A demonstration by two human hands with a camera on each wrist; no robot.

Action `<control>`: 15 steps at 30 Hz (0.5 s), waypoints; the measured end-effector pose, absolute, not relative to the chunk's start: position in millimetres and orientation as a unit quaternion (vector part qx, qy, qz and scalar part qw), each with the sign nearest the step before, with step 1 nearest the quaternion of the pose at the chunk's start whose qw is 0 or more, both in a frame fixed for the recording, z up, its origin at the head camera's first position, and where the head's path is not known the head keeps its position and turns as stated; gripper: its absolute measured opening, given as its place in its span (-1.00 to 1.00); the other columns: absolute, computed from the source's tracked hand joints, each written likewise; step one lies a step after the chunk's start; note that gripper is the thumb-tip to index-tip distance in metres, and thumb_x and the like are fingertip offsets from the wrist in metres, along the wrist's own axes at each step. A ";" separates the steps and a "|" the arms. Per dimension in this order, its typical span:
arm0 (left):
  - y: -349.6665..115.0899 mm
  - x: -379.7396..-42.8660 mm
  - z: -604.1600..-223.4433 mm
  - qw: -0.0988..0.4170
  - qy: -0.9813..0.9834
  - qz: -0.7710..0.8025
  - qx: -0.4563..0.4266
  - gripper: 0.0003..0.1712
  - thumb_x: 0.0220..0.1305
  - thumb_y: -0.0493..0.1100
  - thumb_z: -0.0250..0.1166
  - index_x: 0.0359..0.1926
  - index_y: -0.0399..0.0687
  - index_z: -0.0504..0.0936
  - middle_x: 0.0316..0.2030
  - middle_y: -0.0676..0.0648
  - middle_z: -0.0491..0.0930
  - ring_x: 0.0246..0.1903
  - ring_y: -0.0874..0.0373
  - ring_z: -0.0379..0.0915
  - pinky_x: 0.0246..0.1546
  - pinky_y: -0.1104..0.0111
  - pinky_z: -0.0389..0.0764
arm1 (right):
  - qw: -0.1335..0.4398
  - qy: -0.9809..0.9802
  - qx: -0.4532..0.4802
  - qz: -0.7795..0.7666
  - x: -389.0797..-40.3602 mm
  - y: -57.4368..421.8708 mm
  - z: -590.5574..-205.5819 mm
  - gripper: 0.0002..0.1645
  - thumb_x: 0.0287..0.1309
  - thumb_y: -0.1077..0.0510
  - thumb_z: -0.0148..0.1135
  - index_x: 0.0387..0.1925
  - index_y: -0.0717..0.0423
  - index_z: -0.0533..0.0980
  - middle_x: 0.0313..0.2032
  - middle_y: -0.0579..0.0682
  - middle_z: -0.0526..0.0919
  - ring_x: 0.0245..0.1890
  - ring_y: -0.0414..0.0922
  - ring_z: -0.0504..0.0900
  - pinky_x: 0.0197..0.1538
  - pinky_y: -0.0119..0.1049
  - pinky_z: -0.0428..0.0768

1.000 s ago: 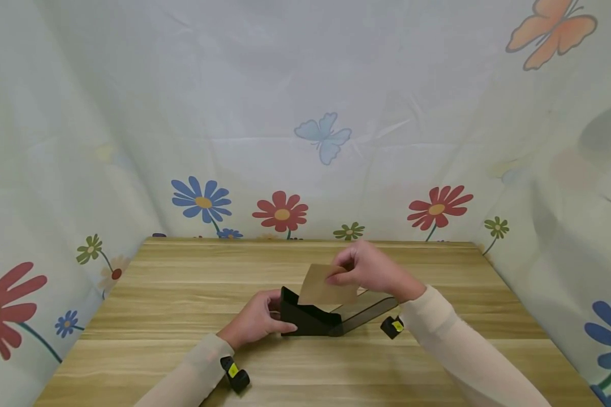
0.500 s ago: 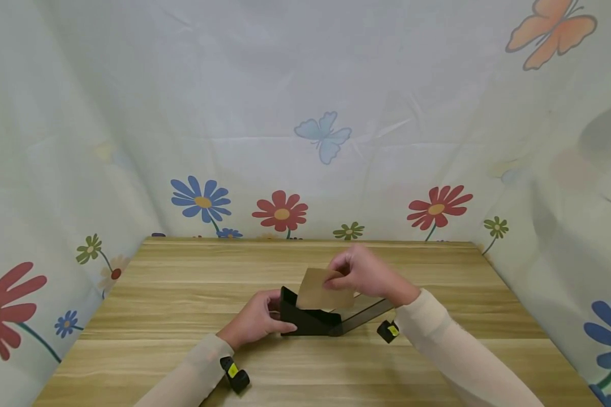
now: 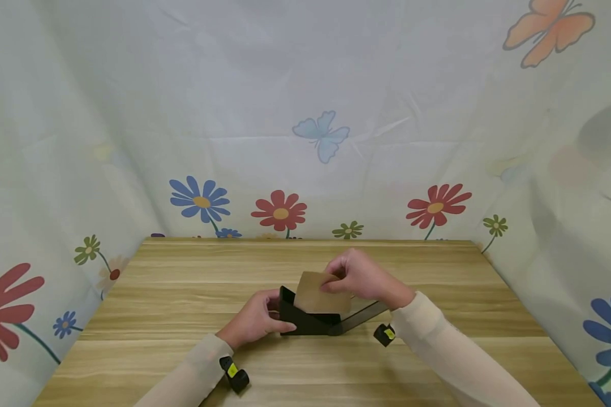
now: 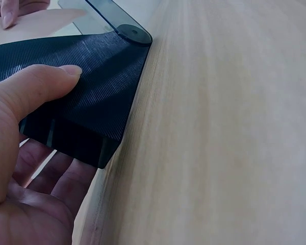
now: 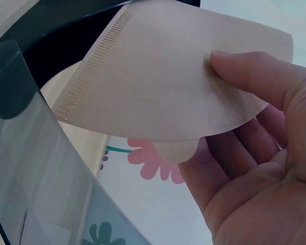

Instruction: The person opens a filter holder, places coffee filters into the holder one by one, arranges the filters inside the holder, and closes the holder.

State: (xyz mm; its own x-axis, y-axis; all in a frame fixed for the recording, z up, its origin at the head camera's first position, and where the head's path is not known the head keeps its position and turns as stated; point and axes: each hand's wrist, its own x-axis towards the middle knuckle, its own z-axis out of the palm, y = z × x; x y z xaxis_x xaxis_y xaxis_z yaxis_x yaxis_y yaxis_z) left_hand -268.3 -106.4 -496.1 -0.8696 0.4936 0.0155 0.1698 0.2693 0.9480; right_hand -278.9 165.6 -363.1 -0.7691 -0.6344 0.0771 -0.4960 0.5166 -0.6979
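— Fingers of the right hand [image 3: 364,277]: how do they stand?

— Pinched, thumb against forefinger side, with the tan, wedge-shaped paper filter [image 3: 318,297] between; the others curl loosely behind it. Those of the left hand [image 3: 257,317] bend round one end of the black, ribbed plastic box [image 3: 308,324], the thumb lying along its near wall.

— And the filter, where exactly?

— At the box's mouth, its lower edge just behind the near rim. Whether it touches the walls inside, I can't tell. The box sits on the pale wood-grained tabletop [image 3: 209,271], and its smoky, see-through plastic lid [image 3: 361,316] is swung back to the right.

— I'd judge it is being put in. How should that be done well?

— Keep the pinch light and near the edge; the sheet already dents under the thumb, and hard pressure would probably crease it. Line the crimped seam [image 5: 92,71] up with the walls so no corner catches the rim, then lower slowly, keeping the knuckles off the lid. The left hand should steady the box without squeezing its sides inward.

— What differs from a second ago?

— Right hand and paper are lower and slightly further left, so the filter's bottom edge is deeper in the mouth. The left hand and the box have barely shifted.
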 end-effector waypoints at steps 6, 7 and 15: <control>-105.6 -267.2 -494.8 0.138 0.784 0.567 0.213 -0.49 0.09 -0.09 0.61 0.06 -0.02 0.66 -0.03 -0.05 0.72 -0.05 0.12 0.68 -0.02 0.34 0.67 | 0.087 0.871 -0.328 -0.356 -277.2 162.1 -367.7 -0.88 0.16 0.14 0.51 -0.48 -0.04 0.73 -0.56 -0.22 0.54 -0.55 -0.27 0.39 -0.43 -0.41 0.36; -105.5 -267.1 -494.7 0.137 0.784 0.566 0.212 -0.49 0.09 -0.09 0.61 0.06 -0.02 0.66 -0.03 -0.05 0.72 -0.05 0.12 0.67 -0.02 0.35 0.66 | 0.086 0.873 -0.327 -0.352 -276.9 161.2 -368.3 -0.88 0.16 0.14 0.51 -0.48 -0.06 0.73 -0.56 -0.23 0.54 -0.55 -0.28 0.39 -0.44 -0.41 0.36; -105.6 -267.2 -494.5 0.138 0.784 0.567 0.213 -0.48 0.08 -0.06 0.62 0.07 0.07 0.66 -0.03 0.00 0.72 -0.06 0.13 0.68 -0.02 0.36 0.66 | 0.088 0.873 -0.333 -0.346 -275.2 155.4 -371.1 -0.84 0.17 0.17 0.49 -0.52 -0.04 0.70 -0.57 -0.26 0.51 -0.57 -0.32 0.36 -0.44 -0.44 0.33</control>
State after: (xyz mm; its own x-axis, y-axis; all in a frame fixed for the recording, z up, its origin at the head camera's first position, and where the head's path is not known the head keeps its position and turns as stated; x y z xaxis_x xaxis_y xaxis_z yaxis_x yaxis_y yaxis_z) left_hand -267.2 -105.6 -494.5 -0.8718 0.4893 0.0253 0.1777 0.2676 0.9470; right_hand -275.2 155.4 -371.1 -0.7631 -0.6417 0.0769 -0.5197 0.5385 -0.6633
